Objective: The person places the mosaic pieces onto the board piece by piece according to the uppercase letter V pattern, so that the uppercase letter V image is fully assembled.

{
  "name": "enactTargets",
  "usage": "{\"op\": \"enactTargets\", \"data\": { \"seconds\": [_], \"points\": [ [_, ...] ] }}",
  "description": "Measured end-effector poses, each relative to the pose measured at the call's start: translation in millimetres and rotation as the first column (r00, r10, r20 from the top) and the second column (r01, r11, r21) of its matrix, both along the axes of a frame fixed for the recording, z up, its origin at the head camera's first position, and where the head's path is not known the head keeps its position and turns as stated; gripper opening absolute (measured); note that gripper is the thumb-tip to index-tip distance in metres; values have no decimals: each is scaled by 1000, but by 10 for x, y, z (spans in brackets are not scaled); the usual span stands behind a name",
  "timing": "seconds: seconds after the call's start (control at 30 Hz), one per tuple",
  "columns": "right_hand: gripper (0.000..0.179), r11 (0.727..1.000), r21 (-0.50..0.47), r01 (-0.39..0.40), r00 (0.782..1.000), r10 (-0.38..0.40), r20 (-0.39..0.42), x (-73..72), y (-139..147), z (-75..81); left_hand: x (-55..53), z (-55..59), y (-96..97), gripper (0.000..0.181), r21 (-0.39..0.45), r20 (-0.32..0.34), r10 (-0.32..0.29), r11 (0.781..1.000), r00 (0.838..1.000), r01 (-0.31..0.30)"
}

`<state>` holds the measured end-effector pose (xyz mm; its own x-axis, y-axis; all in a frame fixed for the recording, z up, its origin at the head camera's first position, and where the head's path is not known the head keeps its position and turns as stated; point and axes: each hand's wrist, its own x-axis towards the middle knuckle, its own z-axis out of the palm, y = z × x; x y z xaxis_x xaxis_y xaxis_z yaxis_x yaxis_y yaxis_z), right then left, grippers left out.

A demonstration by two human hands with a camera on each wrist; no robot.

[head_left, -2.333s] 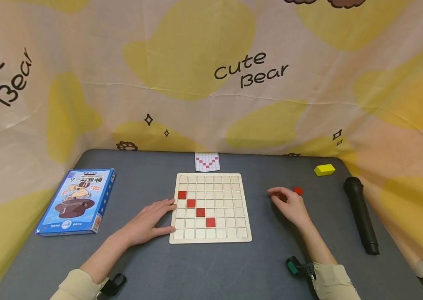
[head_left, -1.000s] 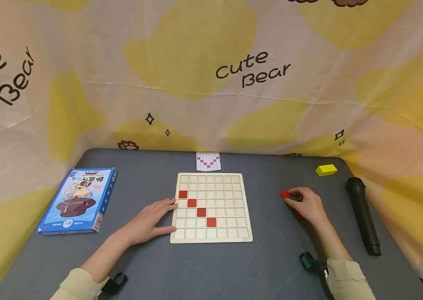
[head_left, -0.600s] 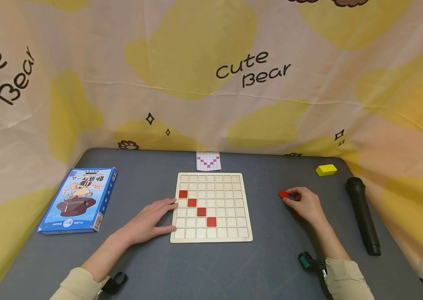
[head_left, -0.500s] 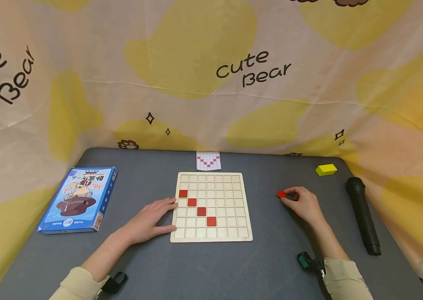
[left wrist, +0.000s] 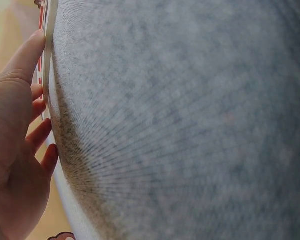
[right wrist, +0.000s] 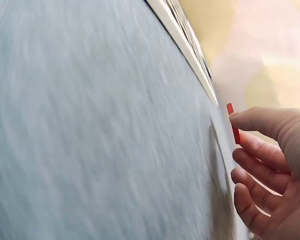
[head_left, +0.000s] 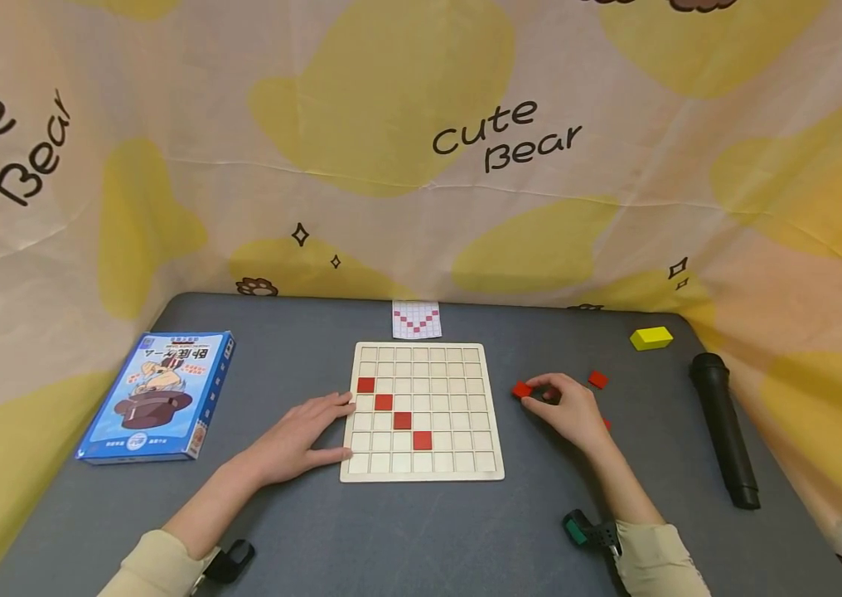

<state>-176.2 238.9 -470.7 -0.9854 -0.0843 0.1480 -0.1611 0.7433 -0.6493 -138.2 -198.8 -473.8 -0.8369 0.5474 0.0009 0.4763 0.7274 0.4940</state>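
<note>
A cream grid board [head_left: 466, 475] lies mid-table, with several red squares [head_left: 402, 421] set in its cells along a diagonal. My left hand [head_left: 288, 444] rests at the board's left edge, fingers extended and touching it; the left wrist view has the thumb and fingertips along that rim. My right hand [head_left: 568, 413] pinches a red square tile [head_left: 521, 390] between thumb and fingers, just right of the board. In the right wrist view the same tile [right wrist: 233, 124] is seen edge-on. Behind this hand lies a loose red tile [head_left: 597, 379]; another [head_left: 607, 424] is partly hidden by it.
A small pattern card [head_left: 416, 320] with a red V lies behind the board. To the left is a blue game box [head_left: 156, 398]. A yellow block [head_left: 650, 338] and a black microphone [head_left: 724, 431] lie at the right. Patterned cloth [head_left: 361, 166] hangs behind the table.
My right hand has picked up a red tile and moved left with it toward the board, uncovering the loose tiles behind. The left hand stays at the board's edge.
</note>
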Motion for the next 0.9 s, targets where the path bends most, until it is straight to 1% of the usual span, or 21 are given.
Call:
{"op": "enactTargets", "data": {
  "seconds": [0.27,0.5,0.67,0.9],
  "points": [
    [24,996,-49,-73,997,73,10,48,-292,-15,10,5,4,71,-3,-20,1,1000,1000,-1],
    [24,986,-64,-152,988,152,-14,94,-516,30,7,-1,5,70,-2,-10,2,1000,1000,-2],
    [23,974,-76,-214,977,214,-3,126,-654,65,10,4,7,70,2,-1,5,1000,1000,-5],
    [22,944,-99,-315,949,314,-23,146,-804,11,11,17,12,70,0,3,5,1000,1000,-5]
  ]
}}
